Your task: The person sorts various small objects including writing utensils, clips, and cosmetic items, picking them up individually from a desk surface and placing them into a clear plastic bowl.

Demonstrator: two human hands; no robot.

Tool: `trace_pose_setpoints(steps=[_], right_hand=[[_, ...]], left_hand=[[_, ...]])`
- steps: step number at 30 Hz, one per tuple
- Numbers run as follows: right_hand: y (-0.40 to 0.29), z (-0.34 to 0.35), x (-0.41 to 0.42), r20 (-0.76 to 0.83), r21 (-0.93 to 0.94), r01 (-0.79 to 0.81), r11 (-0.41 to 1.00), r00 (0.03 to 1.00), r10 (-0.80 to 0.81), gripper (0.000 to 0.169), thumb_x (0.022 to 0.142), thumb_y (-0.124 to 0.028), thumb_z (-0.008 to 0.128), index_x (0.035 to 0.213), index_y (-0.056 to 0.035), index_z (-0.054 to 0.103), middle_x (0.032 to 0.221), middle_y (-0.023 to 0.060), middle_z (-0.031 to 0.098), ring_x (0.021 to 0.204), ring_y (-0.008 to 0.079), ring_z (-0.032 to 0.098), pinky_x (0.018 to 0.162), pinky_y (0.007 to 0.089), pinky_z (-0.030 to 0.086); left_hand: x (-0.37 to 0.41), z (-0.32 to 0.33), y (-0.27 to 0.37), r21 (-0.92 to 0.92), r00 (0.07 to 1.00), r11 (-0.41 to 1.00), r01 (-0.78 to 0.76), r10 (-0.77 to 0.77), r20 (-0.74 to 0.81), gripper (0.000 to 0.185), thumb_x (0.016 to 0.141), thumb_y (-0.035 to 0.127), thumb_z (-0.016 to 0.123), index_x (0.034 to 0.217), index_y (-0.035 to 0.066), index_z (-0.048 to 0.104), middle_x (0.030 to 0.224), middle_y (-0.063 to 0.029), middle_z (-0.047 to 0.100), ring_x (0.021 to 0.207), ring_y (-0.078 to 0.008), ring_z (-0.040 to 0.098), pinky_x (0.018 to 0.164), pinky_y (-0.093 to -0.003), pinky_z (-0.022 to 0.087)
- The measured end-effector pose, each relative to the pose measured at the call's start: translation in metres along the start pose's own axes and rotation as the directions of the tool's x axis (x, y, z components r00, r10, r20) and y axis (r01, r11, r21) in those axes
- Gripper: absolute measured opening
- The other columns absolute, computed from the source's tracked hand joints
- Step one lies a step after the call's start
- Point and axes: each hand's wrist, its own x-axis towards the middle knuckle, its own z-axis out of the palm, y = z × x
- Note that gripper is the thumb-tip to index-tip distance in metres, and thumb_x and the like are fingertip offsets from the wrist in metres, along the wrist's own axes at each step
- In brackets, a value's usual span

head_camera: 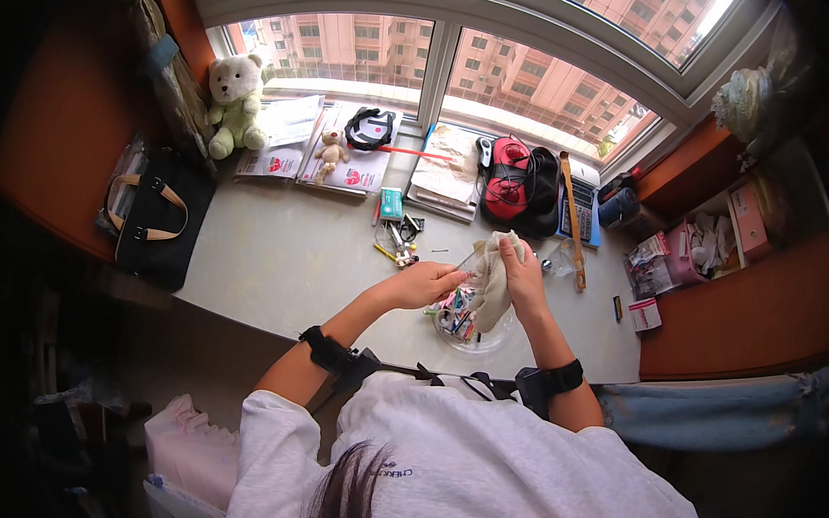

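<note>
My right hand (pixel 521 273) holds a beige cloth pouch (pixel 489 291) upright, thumb on its near side. My left hand (pixel 426 284) is closed on the edge of a thin clear plastic piece (pixel 472 261) that reaches to the pouch; whether this is a bag or a sheet I cannot tell. Below both hands a round clear bowl (pixel 487 347) stands on the grey desk (pixel 259 253), holding pens and other small items. The pouch hides part of the bowl. A loose group of keys and small objects (pixel 401 249) lies just beyond my left hand.
Papers (pixel 288 135), a white plush bear (pixel 236 106), a red and black case (pixel 516 180), a calculator (pixel 579 204) and a wooden stick (pixel 572 215) line the window side. A black handbag (pixel 159 223) stands left. A pink bin (pixel 682 245) and small boxes are at right.
</note>
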Motion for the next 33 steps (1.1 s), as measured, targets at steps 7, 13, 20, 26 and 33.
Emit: trace_pose_setpoints(steps=[7, 13, 20, 26, 33], right_hand=[[-0.024, -0.005, -0.002, -0.009, -0.046, 0.374, 0.926, 0.927, -0.375, 0.032, 0.089, -0.031, 0.044, 0.107, -0.0046, 0.044, 0.088, 0.0079, 0.056, 0.078, 0.0135, 0.056, 0.068, 0.0255, 0.045], [-0.01, 0.022, -0.024, 0.394, -0.531, 0.688, 0.495, 0.717, -0.574, 0.024, 0.087, -0.025, 0.046, 0.098, -0.0049, 0.052, 0.08, 0.0162, 0.058, 0.068, 0.0341, 0.054, 0.065, 0.0377, 0.044], [0.009, 0.007, -0.023, 0.256, -0.592, 0.432, 0.68, 0.901, -0.349, 0.031, 0.088, -0.032, 0.042, 0.089, -0.0034, 0.052, 0.068, 0.0173, 0.056, 0.065, 0.034, 0.054, 0.058, 0.0368, 0.042], [0.014, -0.023, 0.003, 0.085, -0.463, 0.35, 0.814, 0.932, -0.353, 0.035, 0.089, -0.035, 0.04, 0.085, -0.0018, 0.05, 0.064, 0.0068, 0.051, 0.061, 0.0135, 0.048, 0.058, 0.0273, 0.04], [-0.015, -0.011, -0.019, 0.023, -0.28, 0.405, 0.87, 0.909, -0.415, 0.034, 0.092, -0.034, 0.036, 0.098, -0.0025, 0.049, 0.083, 0.0027, 0.052, 0.075, 0.0087, 0.048, 0.068, 0.0235, 0.04]], left_hand=[[-0.001, 0.0, -0.008, 0.128, 0.999, 0.991, 0.023, -0.019, -0.031, 0.037, 0.09, 0.032, 0.038, 0.067, 0.004, 0.047, 0.054, -0.0011, 0.044, 0.049, -0.0096, 0.04, 0.048, -0.0255, 0.035], [0.012, 0.023, 0.004, 0.252, 1.0, 0.967, 0.016, -0.014, -0.011, 0.034, 0.087, 0.026, 0.037, 0.073, 0.002, 0.055, 0.063, -0.008, 0.056, 0.059, -0.019, 0.054, 0.058, -0.0314, 0.042], [0.007, 0.027, 0.003, 0.592, 0.993, 0.798, -0.115, 0.106, 0.051, 0.038, 0.085, 0.03, 0.034, 0.065, 0.004, 0.053, 0.059, -0.0077, 0.055, 0.058, -0.0242, 0.053, 0.061, -0.0361, 0.041], [-0.006, 0.011, 0.017, 0.375, 0.999, 0.926, -0.035, 0.023, 0.037, 0.04, 0.087, 0.031, 0.034, 0.063, 0.004, 0.052, 0.057, -0.0079, 0.053, 0.054, -0.0228, 0.05, 0.058, -0.0335, 0.04], [-0.019, 0.008, 0.021, 0.402, 0.999, 0.915, 0.015, -0.027, 0.025, 0.037, 0.086, 0.029, 0.033, 0.067, 0.004, 0.053, 0.059, -0.0088, 0.054, 0.055, -0.0241, 0.05, 0.058, -0.0342, 0.04]])
